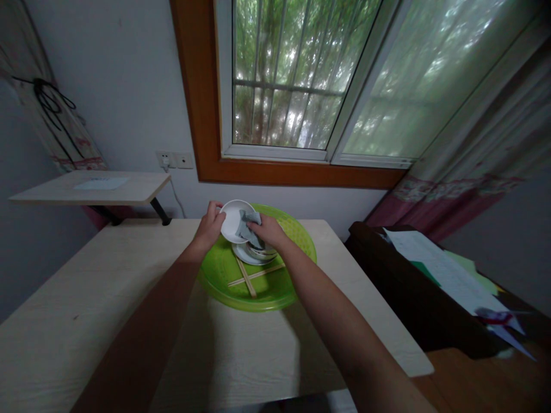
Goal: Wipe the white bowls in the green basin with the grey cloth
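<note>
My left hand [209, 225] grips the left rim of a small white plate [231, 221], tilted up above a green round basin [284, 289]. My right hand [267, 230] presses a grey cloth [247, 225] against the plate's face, fingers closed on the cloth. Beneath the hands, inside the basin, lie more white dishes [253, 255] stacked together and a pair of wooden chopsticks [250, 277] crossed on the basin's floor.
The basin sits on a pale wooden table [86, 315] under a window. A small wall shelf [86, 189] sticks out at the left. A dark piece of furniture with papers [443, 269] stands to the right, beside a curtain.
</note>
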A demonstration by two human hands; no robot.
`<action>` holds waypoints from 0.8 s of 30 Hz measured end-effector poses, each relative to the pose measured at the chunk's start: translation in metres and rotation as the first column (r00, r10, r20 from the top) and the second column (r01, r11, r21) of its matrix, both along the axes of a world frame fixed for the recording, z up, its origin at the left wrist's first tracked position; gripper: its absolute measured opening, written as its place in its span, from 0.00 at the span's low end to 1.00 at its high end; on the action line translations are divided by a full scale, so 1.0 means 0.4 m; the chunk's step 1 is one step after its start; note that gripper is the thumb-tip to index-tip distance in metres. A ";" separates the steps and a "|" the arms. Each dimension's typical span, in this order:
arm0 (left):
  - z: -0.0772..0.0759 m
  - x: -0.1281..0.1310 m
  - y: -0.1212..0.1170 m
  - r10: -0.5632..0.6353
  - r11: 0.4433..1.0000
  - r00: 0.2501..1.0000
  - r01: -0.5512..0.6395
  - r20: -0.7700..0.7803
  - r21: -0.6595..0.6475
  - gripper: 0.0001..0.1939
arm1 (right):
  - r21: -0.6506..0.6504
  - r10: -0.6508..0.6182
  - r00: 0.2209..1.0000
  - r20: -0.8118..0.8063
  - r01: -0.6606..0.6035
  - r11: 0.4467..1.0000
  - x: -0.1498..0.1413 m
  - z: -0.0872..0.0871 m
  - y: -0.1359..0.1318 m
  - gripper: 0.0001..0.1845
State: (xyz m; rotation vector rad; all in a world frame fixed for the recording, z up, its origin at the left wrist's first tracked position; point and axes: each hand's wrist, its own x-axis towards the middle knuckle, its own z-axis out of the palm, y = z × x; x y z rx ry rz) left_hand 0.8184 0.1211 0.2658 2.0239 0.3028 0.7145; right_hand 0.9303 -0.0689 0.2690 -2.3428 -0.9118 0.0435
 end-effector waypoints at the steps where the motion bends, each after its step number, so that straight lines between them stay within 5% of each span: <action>1: 0.000 0.000 -0.001 0.000 1.000 1.000 0.000 -0.006 0.001 0.13 | 0.002 -0.001 1.000 -0.001 0.001 1.000 0.001 -0.001 0.000 0.15; 24: -0.023 0.020 -0.004 -0.128 0.991 0.992 0.128 0.003 0.027 0.21 | 0.083 -0.066 0.996 0.054 0.061 0.995 0.017 -0.011 0.001 0.12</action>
